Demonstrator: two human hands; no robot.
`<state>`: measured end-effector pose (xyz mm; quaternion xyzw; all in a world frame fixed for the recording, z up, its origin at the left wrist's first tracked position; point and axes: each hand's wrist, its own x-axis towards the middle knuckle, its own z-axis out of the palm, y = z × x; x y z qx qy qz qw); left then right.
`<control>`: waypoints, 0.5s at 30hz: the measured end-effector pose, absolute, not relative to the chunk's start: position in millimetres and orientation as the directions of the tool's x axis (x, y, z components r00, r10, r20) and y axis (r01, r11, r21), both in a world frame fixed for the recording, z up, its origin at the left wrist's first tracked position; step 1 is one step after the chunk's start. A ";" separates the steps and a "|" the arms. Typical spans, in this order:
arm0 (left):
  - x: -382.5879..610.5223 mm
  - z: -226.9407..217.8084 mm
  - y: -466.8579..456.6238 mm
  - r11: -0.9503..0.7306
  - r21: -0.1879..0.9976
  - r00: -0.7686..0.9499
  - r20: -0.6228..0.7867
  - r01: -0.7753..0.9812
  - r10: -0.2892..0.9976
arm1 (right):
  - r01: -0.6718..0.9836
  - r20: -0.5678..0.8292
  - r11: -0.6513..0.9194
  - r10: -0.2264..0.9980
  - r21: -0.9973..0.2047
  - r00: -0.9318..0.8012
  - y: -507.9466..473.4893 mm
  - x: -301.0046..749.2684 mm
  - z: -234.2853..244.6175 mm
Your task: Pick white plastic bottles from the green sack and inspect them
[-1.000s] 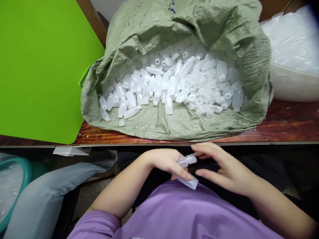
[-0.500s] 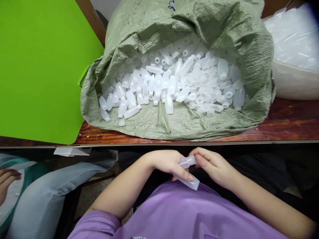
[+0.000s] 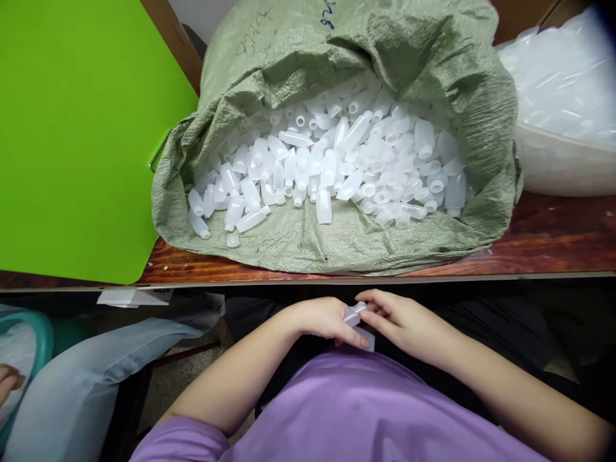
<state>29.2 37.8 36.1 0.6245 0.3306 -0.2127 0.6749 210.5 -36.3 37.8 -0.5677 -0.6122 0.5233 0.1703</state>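
Below the table edge, over my lap, my left hand (image 3: 323,319) is closed around a small translucent plastic bottle (image 3: 357,321). My right hand (image 3: 403,321) meets it from the right, its fingertips pinched on the bottle's neck end. Most of the bottle is hidden between the two hands. Above, on the wooden table (image 3: 553,237), a green woven sack (image 3: 337,244) lies open with a heap of several similar white bottles (image 3: 327,167) spilling toward its mouth.
A bright green board (image 3: 81,128) covers the table's left part. A clear bag of plastic pieces (image 3: 563,83) sits in a white tub at the right. At lower left, another person's grey trouser leg (image 3: 96,372) and a teal basin (image 3: 29,333) show.
My right hand has gone from open fingers beside the bottle to a pinch on its neck end. Both hands drew closer together, and less of the bottle shows now.
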 end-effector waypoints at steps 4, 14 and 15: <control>32.9 16.2 40.2 0.181 0.697 0.680 -0.717 0.694 0.154 | 0.745 -0.149 0.008 0.978 -0.667 -0.144 -18.5 235.6 75.9; 72.2 -20.4 61.1 0.534 0.718 0.451 -0.696 0.447 0.558 | 0.969 0.074 -0.122 0.987 -0.215 0.141 65.8 257.7 73.5; 71.8 -20.5 62.1 0.564 0.719 0.434 -0.695 0.406 0.573 | 0.969 0.097 -0.115 0.986 -0.218 0.138 65.6 256.6 71.5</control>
